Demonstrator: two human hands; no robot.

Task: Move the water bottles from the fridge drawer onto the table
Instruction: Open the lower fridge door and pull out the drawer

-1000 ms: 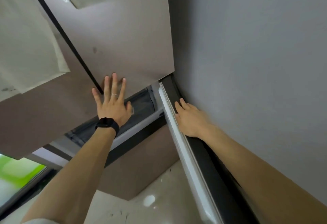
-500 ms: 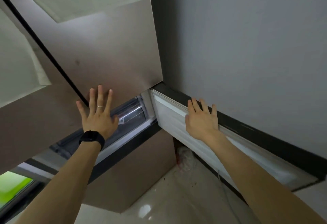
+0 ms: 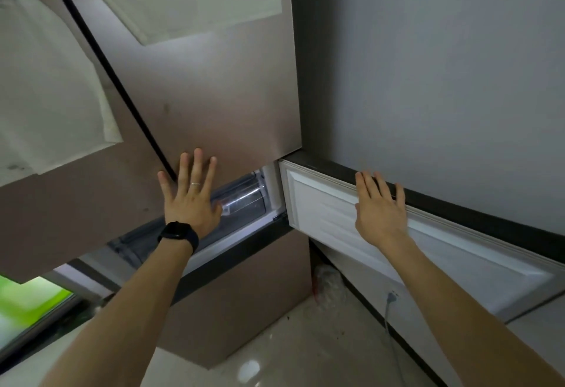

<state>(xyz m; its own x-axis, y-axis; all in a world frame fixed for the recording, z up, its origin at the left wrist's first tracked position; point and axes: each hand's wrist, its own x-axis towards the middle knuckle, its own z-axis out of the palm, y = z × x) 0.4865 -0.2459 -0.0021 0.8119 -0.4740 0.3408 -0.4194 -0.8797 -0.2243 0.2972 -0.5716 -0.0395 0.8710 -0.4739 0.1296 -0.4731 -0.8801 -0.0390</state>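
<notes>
My left hand [image 3: 190, 200], with a ring and a black watch, lies flat with fingers spread against the brown upper fridge door [image 3: 214, 96]. My right hand [image 3: 380, 209] rests flat on the white inner face of the lower fridge door [image 3: 452, 264], which stands swung wide to the right. Between the hands a clear plastic fridge drawer [image 3: 244, 198] shows inside the compartment. I cannot make out any water bottles in it. No table is in view.
A grey wall [image 3: 443, 65] fills the right side. White protective sheets [image 3: 46, 96] stick to the fridge fronts. A crumpled plastic bag [image 3: 328, 290] and a grey cable [image 3: 389, 307] lie on the glossy tiled floor. A bright green patch [image 3: 27, 301] shows at lower left.
The lower door has swung wide to the right with my right hand on it, exposing its white inner face and the clear drawer. My left hand stays flat on the upper door.
</notes>
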